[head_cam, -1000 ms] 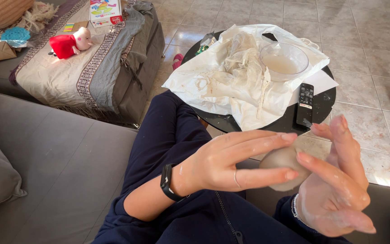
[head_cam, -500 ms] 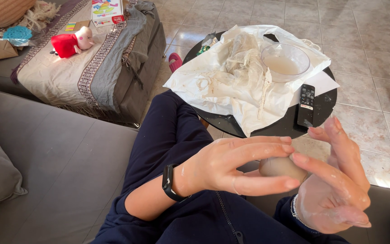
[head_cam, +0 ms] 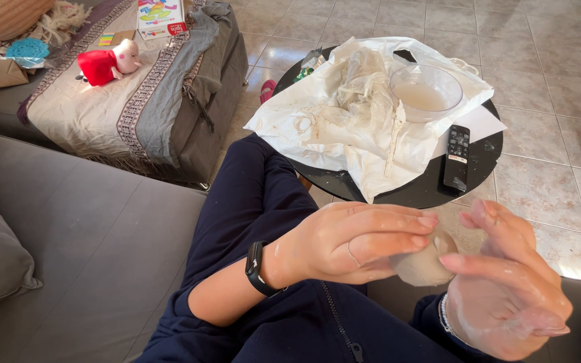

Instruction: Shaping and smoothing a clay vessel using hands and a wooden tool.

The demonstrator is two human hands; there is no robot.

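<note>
Dough ball [head_cam: 425, 265] is sitting pressed between both hands. Left hand [head_cam: 344, 245] is curling its fingers over it, and right hand [head_cam: 506, 296] is cupping it with fingers spread, above the round surface [head_cam: 432, 191].

Pale clay lump [head_cam: 423, 263], rounded, pressed between palms.
</note>
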